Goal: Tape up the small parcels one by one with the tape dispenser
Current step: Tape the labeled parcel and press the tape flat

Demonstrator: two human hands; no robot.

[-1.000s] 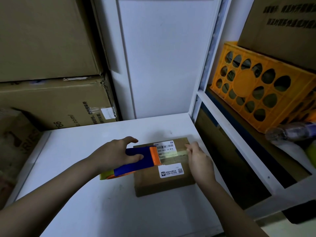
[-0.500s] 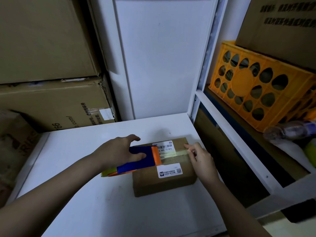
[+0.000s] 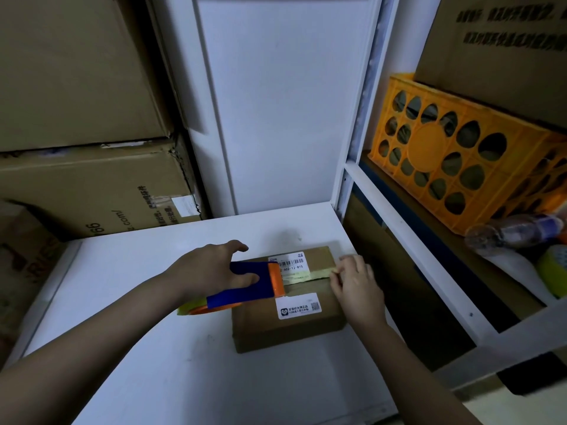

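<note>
A small brown cardboard parcel [image 3: 294, 328] with two white labels lies on the white table [image 3: 171, 363]. My left hand [image 3: 205, 271] grips a blue and orange tape dispenser [image 3: 248, 286] whose orange front edge sits on the parcel's top. A strip of yellowish tape [image 3: 310, 275] runs from the dispenser rightward across the parcel top. My right hand [image 3: 357, 286] holds the tape's end down at the parcel's right edge with curled fingertips.
Large cardboard boxes [image 3: 86, 191] are stacked at the left and back left. A white shelf frame [image 3: 408, 240] stands at the right, carrying an orange crate [image 3: 460, 154], a plastic bottle [image 3: 515, 231] and a yellow tape roll [image 3: 555, 268].
The dispenser has slid a little leftward across the parcel top, leaving a longer strip of tape. My right hand stays at the parcel's right edge.
</note>
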